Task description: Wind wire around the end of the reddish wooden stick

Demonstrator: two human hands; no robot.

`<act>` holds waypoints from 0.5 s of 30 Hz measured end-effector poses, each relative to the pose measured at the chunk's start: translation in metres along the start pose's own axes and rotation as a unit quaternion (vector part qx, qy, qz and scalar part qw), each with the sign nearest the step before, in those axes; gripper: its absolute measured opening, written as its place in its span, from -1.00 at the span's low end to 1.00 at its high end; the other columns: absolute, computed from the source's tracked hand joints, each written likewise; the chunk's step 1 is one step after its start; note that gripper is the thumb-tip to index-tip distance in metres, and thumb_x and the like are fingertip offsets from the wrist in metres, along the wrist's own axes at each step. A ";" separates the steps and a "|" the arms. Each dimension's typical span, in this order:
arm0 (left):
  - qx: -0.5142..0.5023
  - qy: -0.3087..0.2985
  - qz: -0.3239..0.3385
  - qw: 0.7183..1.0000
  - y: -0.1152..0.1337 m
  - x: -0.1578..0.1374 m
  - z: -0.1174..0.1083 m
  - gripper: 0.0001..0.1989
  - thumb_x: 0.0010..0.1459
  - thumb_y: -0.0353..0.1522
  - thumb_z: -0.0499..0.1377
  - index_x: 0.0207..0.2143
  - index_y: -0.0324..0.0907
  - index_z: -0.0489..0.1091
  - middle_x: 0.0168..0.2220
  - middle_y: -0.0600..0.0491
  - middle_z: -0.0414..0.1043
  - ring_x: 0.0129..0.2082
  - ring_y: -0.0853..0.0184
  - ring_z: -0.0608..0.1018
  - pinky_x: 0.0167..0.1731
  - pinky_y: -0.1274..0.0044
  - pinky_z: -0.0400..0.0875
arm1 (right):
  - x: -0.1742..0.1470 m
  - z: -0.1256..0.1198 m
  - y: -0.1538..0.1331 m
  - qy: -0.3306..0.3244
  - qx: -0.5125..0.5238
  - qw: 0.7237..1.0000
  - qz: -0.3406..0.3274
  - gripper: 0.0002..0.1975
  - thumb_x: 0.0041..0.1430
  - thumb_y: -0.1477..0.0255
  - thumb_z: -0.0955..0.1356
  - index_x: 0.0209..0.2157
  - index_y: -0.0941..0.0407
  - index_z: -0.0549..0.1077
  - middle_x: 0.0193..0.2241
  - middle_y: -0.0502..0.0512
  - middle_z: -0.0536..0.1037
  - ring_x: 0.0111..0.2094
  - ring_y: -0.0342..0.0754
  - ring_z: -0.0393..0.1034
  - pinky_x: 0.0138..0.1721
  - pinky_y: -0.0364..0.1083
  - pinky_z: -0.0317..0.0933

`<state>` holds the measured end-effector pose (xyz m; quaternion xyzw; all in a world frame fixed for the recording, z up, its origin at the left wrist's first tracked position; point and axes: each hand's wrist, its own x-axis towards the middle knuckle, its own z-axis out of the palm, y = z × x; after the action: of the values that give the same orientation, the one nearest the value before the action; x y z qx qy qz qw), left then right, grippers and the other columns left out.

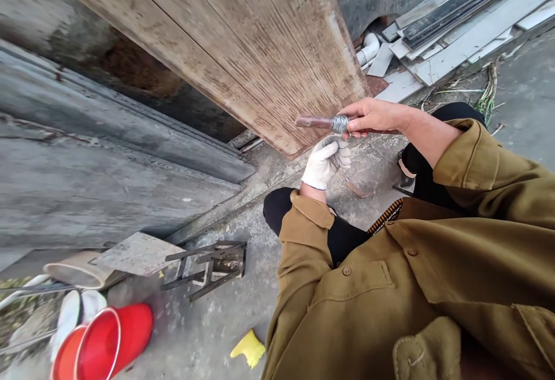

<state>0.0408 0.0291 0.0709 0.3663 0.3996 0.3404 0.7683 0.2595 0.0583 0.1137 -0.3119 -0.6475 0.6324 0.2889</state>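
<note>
My bare right hand [375, 115] is closed around a brown stick [314, 121] with thin silvery wire [339, 123] wound round it in a coil. The stick's blunt end points left, and a bit of its other end shows past my fingers. Just below, my left hand [323, 160] wears a white knit glove with its fingers curled in. What it grips is too small to make out. Beside the glove is a thin, curved brown strip [355, 187], and I cannot tell whether the hand holds it.
A worn plank door [243, 39] stands beyond my hands. Stacked boards and tiles [455, 39] lie by the wall, near a white pipe elbow [369, 48]. At lower left are a small wooden stool [212, 270], red buckets [115, 334] and a yellow scrap [249, 348].
</note>
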 end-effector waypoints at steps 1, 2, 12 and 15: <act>-0.004 -0.020 0.001 1.000 0.000 -0.001 -0.002 -0.70 0.08 -0.25 0.40 -0.30 -0.25 0.42 -0.50 0.07 0.54 -0.61 0.39 0.58 -0.59 0.59 0.51 | -0.002 -0.002 -0.001 -0.018 0.000 1.000 -0.006 -0.79 0.27 0.46 0.38 -0.07 0.16 0.54 -0.29 0.04 0.60 -0.46 -0.23 0.28 -0.46 -0.23 0.17; -0.009 -0.039 0.002 0.999 0.000 -0.002 -0.003 -0.68 0.04 -0.25 0.43 -0.30 -0.25 0.43 -0.50 0.07 0.55 -0.61 0.39 0.58 -0.59 0.59 0.51 | -0.003 -0.003 -0.001 -0.033 -0.002 0.999 -0.009 -0.78 0.27 0.44 0.39 -0.06 0.16 0.54 -0.29 0.04 0.60 -0.46 -0.23 0.28 -0.46 -0.24 0.17; 0.025 -0.076 -0.054 0.995 -0.002 -0.011 -0.019 -0.50 -0.17 -0.19 0.55 -0.28 -0.29 0.48 -0.49 0.02 0.54 -0.57 0.35 0.58 -0.53 0.51 0.55 | 0.002 0.005 -0.005 -0.088 -0.030 0.995 0.021 -0.82 0.25 0.40 0.42 -0.15 0.17 0.57 -0.35 0.03 0.58 -0.47 -0.25 0.29 -0.41 -0.22 0.19; 0.027 -0.069 -0.037 0.997 0.001 -0.016 -0.024 -0.47 -0.24 -0.18 0.58 -0.30 -0.28 0.50 -0.49 0.04 0.51 -0.56 0.39 0.55 -0.52 0.54 0.50 | 0.004 0.011 -0.006 -0.068 0.007 0.997 0.048 -0.82 0.25 0.40 0.42 -0.15 0.17 0.57 -0.34 0.03 0.57 -0.49 -0.26 0.28 -0.44 -0.22 0.18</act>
<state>0.0132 0.0234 0.0678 0.3945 0.3683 0.2745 0.7959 0.2484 0.0548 0.1188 -0.2971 -0.6458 0.6695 0.2158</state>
